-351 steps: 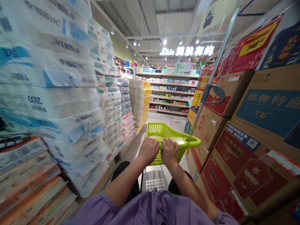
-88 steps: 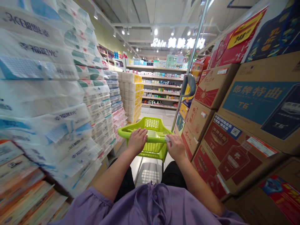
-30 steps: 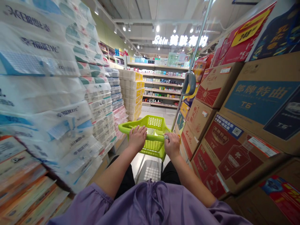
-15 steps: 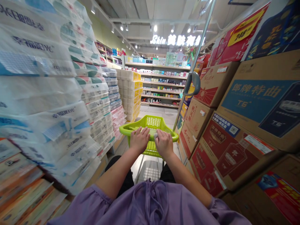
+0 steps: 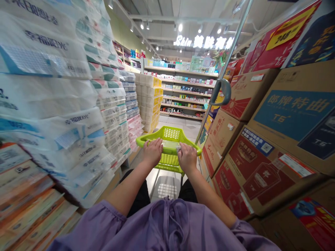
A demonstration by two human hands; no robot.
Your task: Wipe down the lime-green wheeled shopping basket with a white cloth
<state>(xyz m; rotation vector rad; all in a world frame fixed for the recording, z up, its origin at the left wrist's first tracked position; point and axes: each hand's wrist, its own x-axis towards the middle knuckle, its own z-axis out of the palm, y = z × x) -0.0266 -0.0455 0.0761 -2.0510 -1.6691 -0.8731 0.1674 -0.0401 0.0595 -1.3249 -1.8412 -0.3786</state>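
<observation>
A lime-green plastic shopping cart (image 5: 169, 159) stands right in front of my body. My left hand (image 5: 153, 152) is closed over the left part of its handle (image 5: 170, 151). Further right on the same bar, my right hand (image 5: 187, 157) is wrapped round it. A small whitish crumpled piece (image 5: 178, 147) shows by my right thumb; its kind is unclear. The handle between the hands is bare, with a clear panel on it. Part of the basket's inside is hidden behind the handle and hands.
Packs of tissue paper (image 5: 75, 125) are stacked high along the left. Cardboard cartons (image 5: 261, 167) line the right side, close to a metal pole (image 5: 206, 120) with a grey loop handle (image 5: 221, 92). Shelves of small goods (image 5: 185, 83) stand across the aisle's far end.
My hands have moved apart on the handle, the left one sliding outward to the left. The view has swung slightly left, so the surroundings sit further right.
</observation>
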